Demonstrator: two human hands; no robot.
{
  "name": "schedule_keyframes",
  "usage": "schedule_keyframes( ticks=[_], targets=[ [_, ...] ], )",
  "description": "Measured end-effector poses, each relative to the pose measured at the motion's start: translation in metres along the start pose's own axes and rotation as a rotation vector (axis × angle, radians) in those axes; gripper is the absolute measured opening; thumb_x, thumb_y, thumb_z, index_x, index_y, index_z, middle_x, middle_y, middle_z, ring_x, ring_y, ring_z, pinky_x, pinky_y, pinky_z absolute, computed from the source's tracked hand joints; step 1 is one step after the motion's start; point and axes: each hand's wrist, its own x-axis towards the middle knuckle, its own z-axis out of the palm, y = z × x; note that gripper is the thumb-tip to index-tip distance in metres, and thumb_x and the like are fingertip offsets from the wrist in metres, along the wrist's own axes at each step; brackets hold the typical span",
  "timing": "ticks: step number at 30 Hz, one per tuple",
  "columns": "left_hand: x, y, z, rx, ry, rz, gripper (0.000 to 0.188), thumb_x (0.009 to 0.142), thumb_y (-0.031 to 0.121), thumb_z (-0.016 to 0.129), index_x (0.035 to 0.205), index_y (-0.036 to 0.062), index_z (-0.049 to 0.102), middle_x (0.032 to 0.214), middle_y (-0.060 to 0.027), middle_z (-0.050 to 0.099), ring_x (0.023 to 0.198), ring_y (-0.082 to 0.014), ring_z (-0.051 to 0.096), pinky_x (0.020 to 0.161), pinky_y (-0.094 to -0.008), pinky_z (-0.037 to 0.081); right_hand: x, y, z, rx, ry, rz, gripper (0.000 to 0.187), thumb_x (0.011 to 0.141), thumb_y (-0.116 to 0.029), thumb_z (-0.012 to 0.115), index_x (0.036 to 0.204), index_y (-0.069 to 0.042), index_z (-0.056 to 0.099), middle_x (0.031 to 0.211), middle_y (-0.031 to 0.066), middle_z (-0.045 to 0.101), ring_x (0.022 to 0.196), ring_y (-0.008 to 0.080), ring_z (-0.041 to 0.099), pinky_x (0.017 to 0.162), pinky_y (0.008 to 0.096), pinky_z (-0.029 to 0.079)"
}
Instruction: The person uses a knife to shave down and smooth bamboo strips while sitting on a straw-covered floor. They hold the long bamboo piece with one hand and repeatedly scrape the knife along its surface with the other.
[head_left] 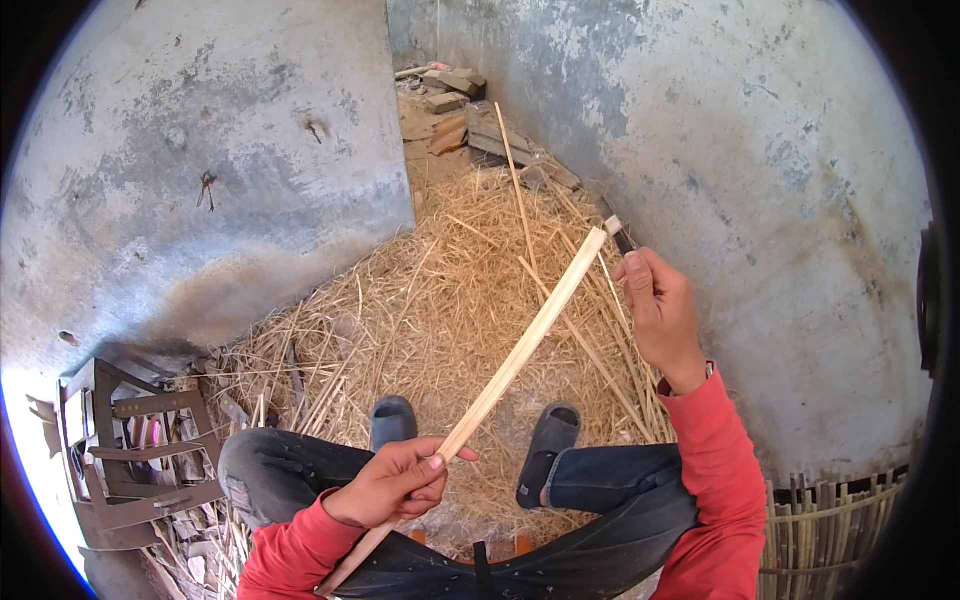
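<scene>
My left hand (398,482) is closed around the lower part of a long, flat, pale wooden strip (525,345). The strip slants up to the right across my lap, and its lower end passes under my left forearm. Beyond its far end, my right hand (660,310) grips a narrow dark knife-like tool (623,240) with a pale band. Most of the tool's handle is hidden in my fingers. The tool's visible part is close to the strip's tip; I cannot tell whether they touch.
Shavings (450,270) cover the floor, with thin loose strips (515,180) among them. Bricks (455,95) lie at the back. A dark slatted frame (150,405) stands at left, a slatted bamboo barrier (830,530) at right. A worn wall (780,200) rises on my right.
</scene>
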Motion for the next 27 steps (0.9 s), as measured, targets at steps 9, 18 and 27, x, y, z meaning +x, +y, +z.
schedule_keyframes(
  ticks=[9, 18, 27],
  targets=[
    [0.003, -0.004, -0.002, 0.041, -0.033, -0.023, 0.043, 0.113, 0.027, 0.041, 0.147, 0.0016, 0.048, 0.065, 0.0049, 0.036, 0.051, -0.0040, 0.029, 0.047, -0.0219, 0.024, 0.005, 0.015, 0.003, 0.083, -0.028, 0.117, 0.043, 0.108, -0.033, 0.051, 0.083, -0.001, 0.064, 0.059, -0.0007, 0.039, 0.057, 0.0100, 0.037, 0.053, 0.0327, 0.031],
    [0.000, 0.002, -0.002, 0.026, 0.044, 0.033, 0.043, 0.111, 0.024, 0.044, 0.146, 0.0000, 0.047, 0.065, 0.0028, 0.039, 0.049, -0.0045, 0.031, 0.046, -0.0209, 0.026, -0.029, -0.013, 0.044, 0.078, -0.232, 0.032, 0.043, 0.107, -0.033, 0.051, 0.082, 0.001, 0.062, 0.055, 0.0084, 0.043, 0.049, 0.0161, 0.041, 0.048, 0.0368, 0.033],
    [-0.002, 0.002, -0.004, 0.005, 0.043, 0.096, 0.049, 0.112, 0.025, 0.042, 0.155, 0.0017, 0.038, 0.063, -0.0011, 0.049, 0.045, -0.0038, 0.032, 0.044, -0.0204, 0.028, -0.066, -0.039, 0.071, 0.090, -0.404, -0.068, 0.042, 0.108, -0.030, 0.050, 0.077, -0.003, 0.056, 0.053, 0.0057, 0.037, 0.048, 0.0140, 0.036, 0.046, 0.0371, 0.031]
  ],
)
